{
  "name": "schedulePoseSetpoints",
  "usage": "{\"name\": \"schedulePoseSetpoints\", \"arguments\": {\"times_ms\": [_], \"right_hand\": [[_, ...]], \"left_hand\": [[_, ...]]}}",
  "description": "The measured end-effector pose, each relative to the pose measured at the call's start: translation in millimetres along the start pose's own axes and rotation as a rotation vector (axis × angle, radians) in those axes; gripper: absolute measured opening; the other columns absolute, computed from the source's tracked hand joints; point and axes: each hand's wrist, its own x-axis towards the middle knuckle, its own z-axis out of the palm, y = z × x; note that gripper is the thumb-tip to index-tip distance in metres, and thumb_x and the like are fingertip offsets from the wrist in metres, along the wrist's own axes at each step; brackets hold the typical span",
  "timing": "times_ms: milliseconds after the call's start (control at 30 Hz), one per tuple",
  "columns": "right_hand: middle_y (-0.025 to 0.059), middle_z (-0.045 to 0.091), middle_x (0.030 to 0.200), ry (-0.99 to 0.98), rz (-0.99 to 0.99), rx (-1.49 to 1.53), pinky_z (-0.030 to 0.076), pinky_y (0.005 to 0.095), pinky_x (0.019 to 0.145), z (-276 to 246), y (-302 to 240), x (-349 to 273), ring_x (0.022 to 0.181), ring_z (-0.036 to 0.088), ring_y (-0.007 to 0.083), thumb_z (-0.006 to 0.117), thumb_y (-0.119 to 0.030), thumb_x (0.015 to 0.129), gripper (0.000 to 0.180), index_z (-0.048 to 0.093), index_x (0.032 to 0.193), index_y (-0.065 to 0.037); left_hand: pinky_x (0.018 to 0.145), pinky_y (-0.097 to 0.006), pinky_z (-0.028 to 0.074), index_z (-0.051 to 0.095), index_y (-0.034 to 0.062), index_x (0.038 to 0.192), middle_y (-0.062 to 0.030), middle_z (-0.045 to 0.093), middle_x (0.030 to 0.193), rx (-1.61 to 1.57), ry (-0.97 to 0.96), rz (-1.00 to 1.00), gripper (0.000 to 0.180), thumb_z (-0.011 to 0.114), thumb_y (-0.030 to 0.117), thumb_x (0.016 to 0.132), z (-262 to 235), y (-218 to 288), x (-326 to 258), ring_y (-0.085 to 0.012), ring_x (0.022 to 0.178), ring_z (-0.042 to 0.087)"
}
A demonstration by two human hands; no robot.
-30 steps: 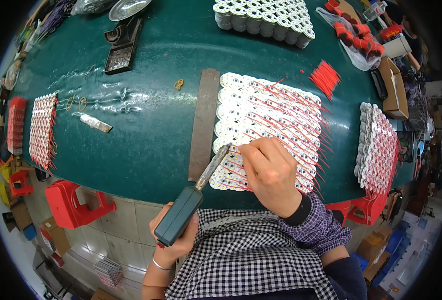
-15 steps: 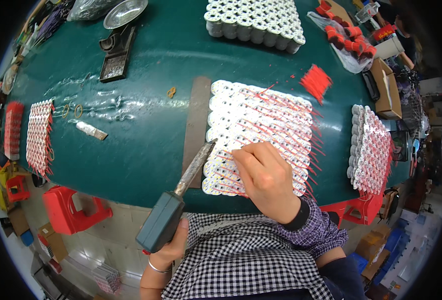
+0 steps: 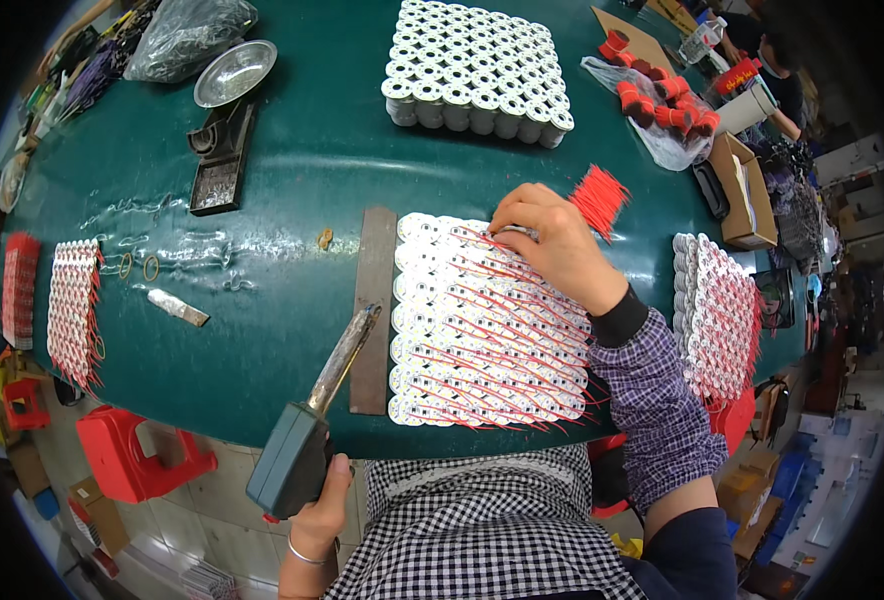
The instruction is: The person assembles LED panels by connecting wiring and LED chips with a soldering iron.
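A block of round white discs with small dark parts (image 3: pixel 417 330) lies in front of me, its top crossed by thin slanting red wires (image 3: pixel 502 340). My right hand (image 3: pixel 559 245) is over the block's far edge. Its thumb and fingertips pinch a red wire close to the discs; the wire's end is hidden by the fingers. Down at the near left, my left hand (image 3: pixel 324 508) grips a soldering gun (image 3: pixel 290 458) with a dark green body. The gun's long metal tip points up and away, above a flat brown strip (image 3: pixel 372 260) along the block's left side.
A bundle of cut red wires (image 3: pixel 600 200) lies beyond my right hand. A taller stack of white-topped cylinders (image 3: pixel 472 60) stands at the back. Wired blocks stand at the left (image 3: pixel 72 310) and right (image 3: pixel 717 315). A metal dish (image 3: pixel 235 73) and a dark tray (image 3: pixel 220 180) are back left.
My right hand has moved from the middle of the block to its far edge. The soldering gun's tip has backed off the discs, lower and to the left. The whole view has shifted slightly.
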Motion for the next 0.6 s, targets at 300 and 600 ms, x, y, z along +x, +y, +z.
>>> {"name": "schedulePoseSetpoints", "arguments": {"times_ms": [300, 600], "right_hand": [[0.0101, 0.061, 0.087, -0.001, 0.013, -0.005, 0.048, 0.0419, 0.077, -3.2, 3.8, 2.1, 0.089, 0.058, 0.0310, 0.071, -0.005, 0.083, 0.012, 0.063, 0.092, -0.002], [0.0022, 0.062, 0.084, 0.458, 0.410, 0.280, 0.048, 0.0218, 0.066, -50.7, 24.9, -28.4, 0.073, 0.057, 0.0069, 0.068, 0.002, 0.090, 0.023, 0.064, 0.113, 0.001]], "left_hand": [[0.049, -0.024, 0.046, 0.054, -0.0035, 0.130, -0.0183, 0.064, 0.120, -0.026, 0.045, -0.045, 0.048, 0.065, -0.011, 0.084, 6.0, -2.3, 5.5, -0.0110, 0.060, 0.054], [0.053, -0.024, 0.044, 0.058, -0.0065, 0.126, -0.0125, 0.066, 0.110, -0.057, 0.114, -0.096, 0.040, 0.067, -0.007, 0.087, 12.4, 14.4, 7.8, -0.0091, 0.063, 0.053]]}}
